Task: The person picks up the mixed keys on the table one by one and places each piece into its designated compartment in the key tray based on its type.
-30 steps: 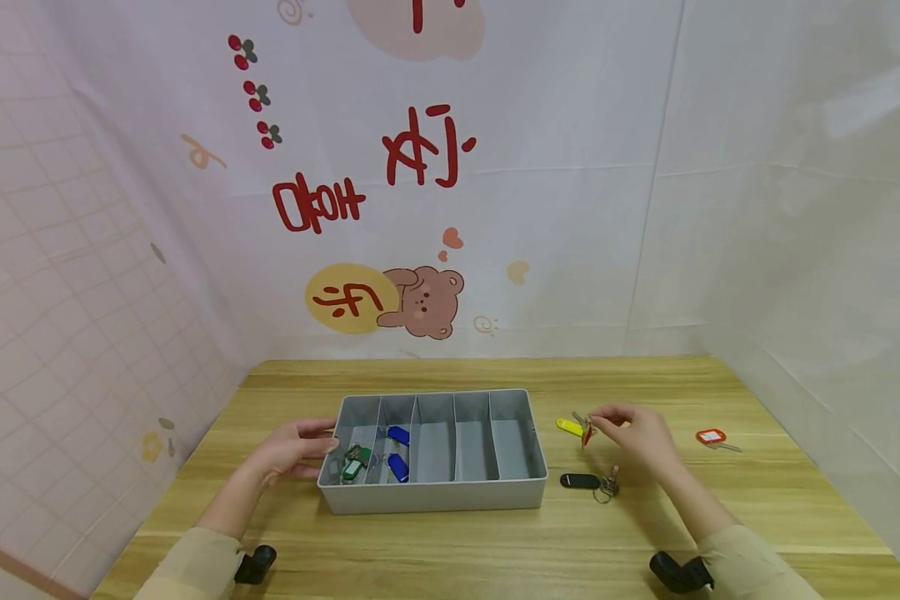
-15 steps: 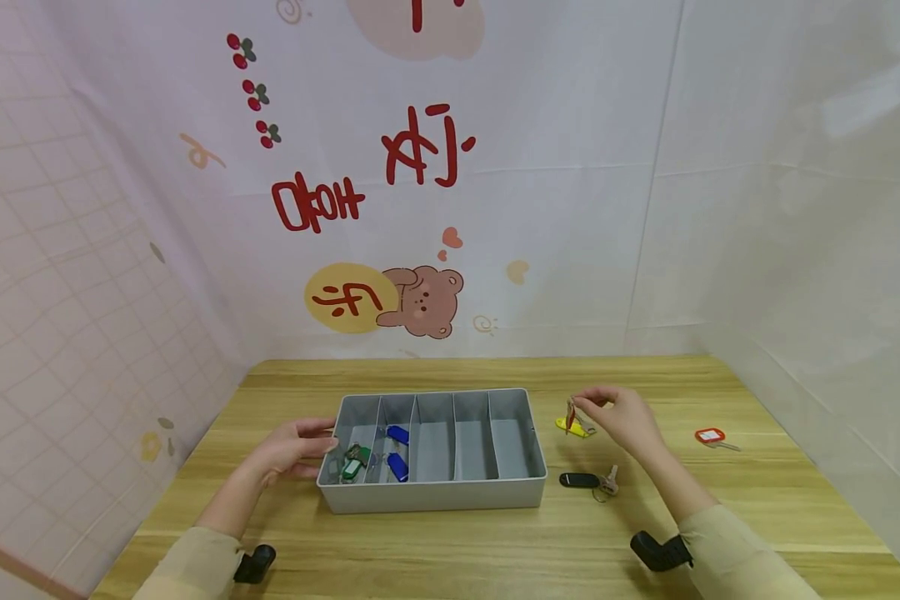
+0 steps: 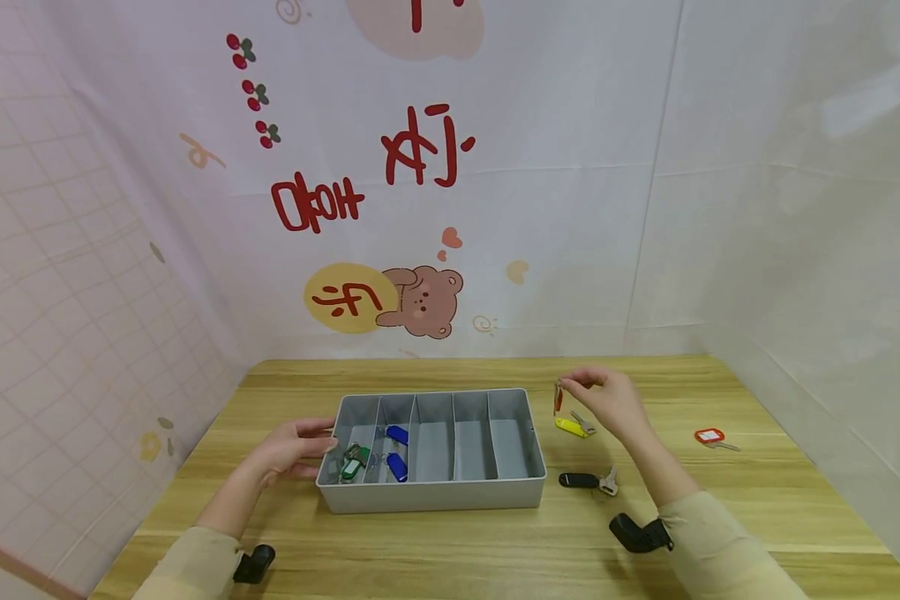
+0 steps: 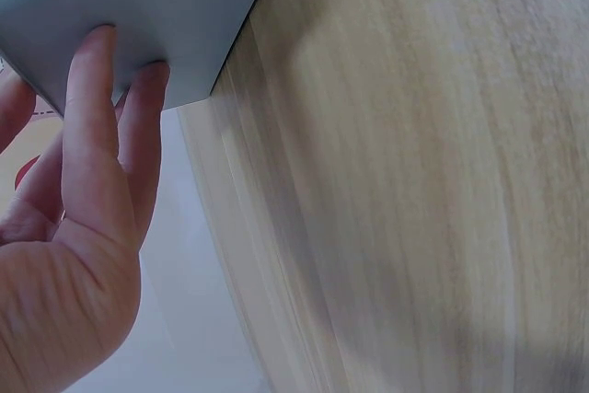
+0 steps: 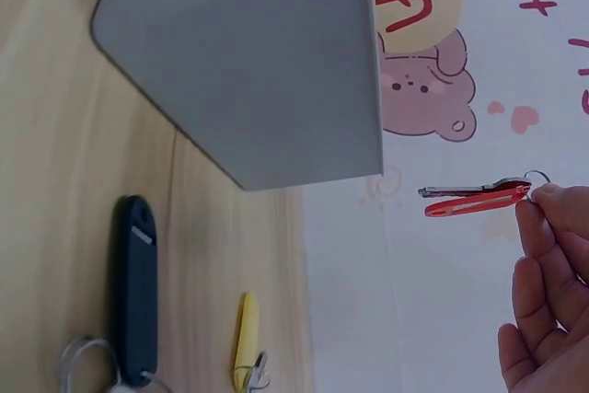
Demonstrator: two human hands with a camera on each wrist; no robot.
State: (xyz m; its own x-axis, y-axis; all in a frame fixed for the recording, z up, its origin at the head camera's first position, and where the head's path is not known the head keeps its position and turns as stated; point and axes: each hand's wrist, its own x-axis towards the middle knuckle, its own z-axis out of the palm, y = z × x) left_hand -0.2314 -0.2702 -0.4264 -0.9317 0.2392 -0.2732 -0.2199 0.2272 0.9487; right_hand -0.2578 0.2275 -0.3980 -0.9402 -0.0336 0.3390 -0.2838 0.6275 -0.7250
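My left hand (image 3: 296, 450) holds the left end of a grey divided box (image 3: 431, 497), its thumb at the rim. In the left wrist view, fingers (image 4: 92, 126) lie against the box's outer end wall. My right hand (image 3: 607, 402) pinches the ring of a key with a red key tag (image 5: 474, 202), which hangs above the table just right of the box. Below it lie a yellow key tag (image 3: 570, 427) with a key and a black key tag (image 3: 579, 481) with keys. Green key tags (image 3: 352, 468) sit in the leftmost compartment, two blue key tags (image 3: 398, 467) in the second.
Another red key tag (image 3: 710, 436) with a key lies farther right on the wooden table (image 3: 450, 554). A printed cloth (image 3: 570, 208) hangs behind the table's back edge. Low dividers separate the box's compartments.
My right hand has moved left and away from me, carrying the red key tag from beside the yellow one to above it. The left hand and the box have stayed in place.
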